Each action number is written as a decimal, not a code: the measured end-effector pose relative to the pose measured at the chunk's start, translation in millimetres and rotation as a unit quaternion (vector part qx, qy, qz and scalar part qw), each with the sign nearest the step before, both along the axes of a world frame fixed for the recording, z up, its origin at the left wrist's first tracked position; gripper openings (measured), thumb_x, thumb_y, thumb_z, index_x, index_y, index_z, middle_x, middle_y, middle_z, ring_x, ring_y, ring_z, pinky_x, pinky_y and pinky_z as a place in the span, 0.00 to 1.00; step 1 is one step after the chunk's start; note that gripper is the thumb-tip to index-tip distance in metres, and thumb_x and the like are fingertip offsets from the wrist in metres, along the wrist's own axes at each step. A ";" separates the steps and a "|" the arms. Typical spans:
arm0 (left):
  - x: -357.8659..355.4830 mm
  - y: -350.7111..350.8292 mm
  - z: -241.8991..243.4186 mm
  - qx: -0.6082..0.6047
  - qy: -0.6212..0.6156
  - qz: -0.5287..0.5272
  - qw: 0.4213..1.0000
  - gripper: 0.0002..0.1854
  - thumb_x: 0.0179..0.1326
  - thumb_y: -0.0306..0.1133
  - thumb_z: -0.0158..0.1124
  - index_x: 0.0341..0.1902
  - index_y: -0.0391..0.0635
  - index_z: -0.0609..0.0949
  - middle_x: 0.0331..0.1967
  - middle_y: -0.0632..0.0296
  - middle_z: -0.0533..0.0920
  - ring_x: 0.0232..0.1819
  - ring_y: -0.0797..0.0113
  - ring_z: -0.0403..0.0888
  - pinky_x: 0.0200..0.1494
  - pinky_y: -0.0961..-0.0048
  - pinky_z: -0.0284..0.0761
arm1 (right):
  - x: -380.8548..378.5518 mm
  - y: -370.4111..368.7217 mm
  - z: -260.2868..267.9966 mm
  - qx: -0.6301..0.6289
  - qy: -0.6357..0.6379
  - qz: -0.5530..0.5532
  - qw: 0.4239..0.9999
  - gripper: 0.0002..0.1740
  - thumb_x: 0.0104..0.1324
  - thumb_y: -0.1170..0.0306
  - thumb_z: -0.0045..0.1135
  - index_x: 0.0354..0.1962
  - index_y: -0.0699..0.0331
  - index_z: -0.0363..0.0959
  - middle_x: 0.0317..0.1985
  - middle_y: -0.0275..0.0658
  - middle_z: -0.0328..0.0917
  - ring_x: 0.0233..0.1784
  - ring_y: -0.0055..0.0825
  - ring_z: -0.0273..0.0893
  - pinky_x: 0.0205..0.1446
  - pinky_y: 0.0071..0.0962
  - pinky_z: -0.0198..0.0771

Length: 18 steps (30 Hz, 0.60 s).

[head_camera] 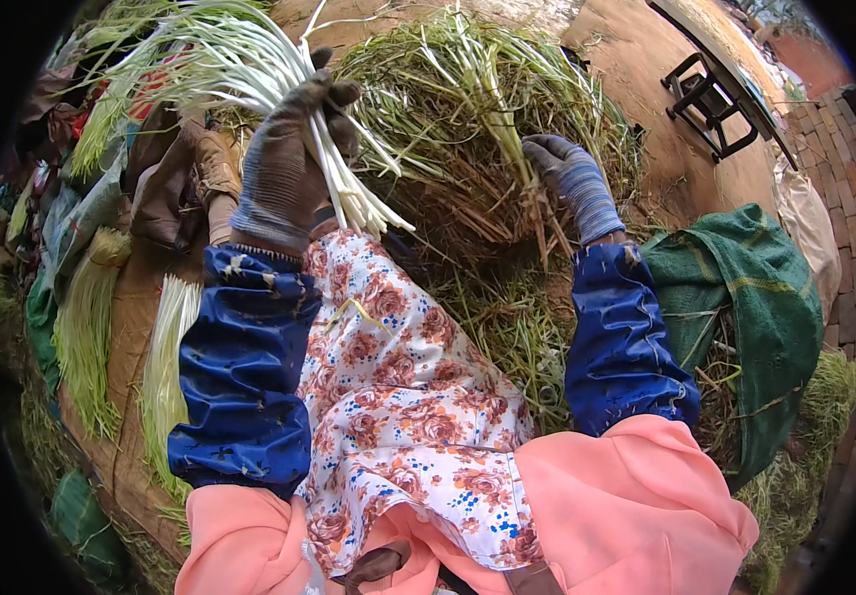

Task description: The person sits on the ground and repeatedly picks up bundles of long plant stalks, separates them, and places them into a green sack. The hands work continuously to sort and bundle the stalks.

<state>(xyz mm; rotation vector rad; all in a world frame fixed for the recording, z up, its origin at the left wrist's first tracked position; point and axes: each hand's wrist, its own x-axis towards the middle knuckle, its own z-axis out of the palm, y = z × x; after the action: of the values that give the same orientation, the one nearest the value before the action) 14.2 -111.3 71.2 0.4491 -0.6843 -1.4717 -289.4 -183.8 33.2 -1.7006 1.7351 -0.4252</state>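
My left hand (290,152), in a worn knitted work glove with a dark coating, is closed around a bunch of long white-stemmed leafy shoots (350,190). Their pale stem ends point down to the right and their yellow-green tops spread to the upper left. My right hand (573,175), gloved too, has its fingers against a small bundle of yellowish stalks (506,134) with brown, dry lower ends. The thumb is hidden, so a grip cannot be told. Behind both hands rises a large heap of tangled green stalks and straw (435,126).
Tidy bundles of pale shoots (167,357) (89,327) lie at the left, near a person's gloved hand (219,167). A green woven sack (762,290) stands at my right. A black stool (710,108) is at the upper right beside brick paving (837,193).
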 end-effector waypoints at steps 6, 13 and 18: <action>-48.6 69.0 -77.8 0.233 0.072 -0.048 0.969 0.16 0.59 0.32 0.52 0.52 0.46 0.69 0.28 0.67 0.76 0.21 0.81 0.73 0.19 0.81 0.68 | -4.5 76.0 -55.7 0.014 0.046 -0.002 0.999 0.15 0.60 0.59 0.49 0.40 0.58 0.73 0.35 0.40 0.77 0.37 0.32 0.75 0.42 0.28 0.68; -62.7 94.7 -85.0 0.265 0.053 -0.010 0.963 0.16 0.55 0.27 0.56 0.48 0.40 0.71 0.25 0.59 0.77 0.23 0.75 0.75 0.19 0.85 0.74 | 39.9 46.7 -61.7 0.029 0.250 0.038 0.967 0.27 0.55 0.47 0.49 0.44 0.57 0.68 0.42 0.44 0.73 0.47 0.40 0.71 0.49 0.35 0.65; -60.4 103.1 -81.7 0.273 0.055 -0.029 0.960 0.15 0.54 0.27 0.57 0.47 0.41 0.72 0.25 0.58 0.77 0.18 0.73 0.74 0.18 0.83 0.72 | 42.5 25.8 -59.2 0.031 0.246 0.055 0.967 0.24 0.56 0.53 0.50 0.47 0.55 0.68 0.42 0.43 0.74 0.47 0.39 0.71 0.49 0.35 0.65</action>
<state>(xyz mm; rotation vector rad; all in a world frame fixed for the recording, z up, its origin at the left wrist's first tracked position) -46.2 -8.1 -10.5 0.7649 -0.1917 -1.7258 -246.9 -158.0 -26.0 -1.9592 1.9510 0.1165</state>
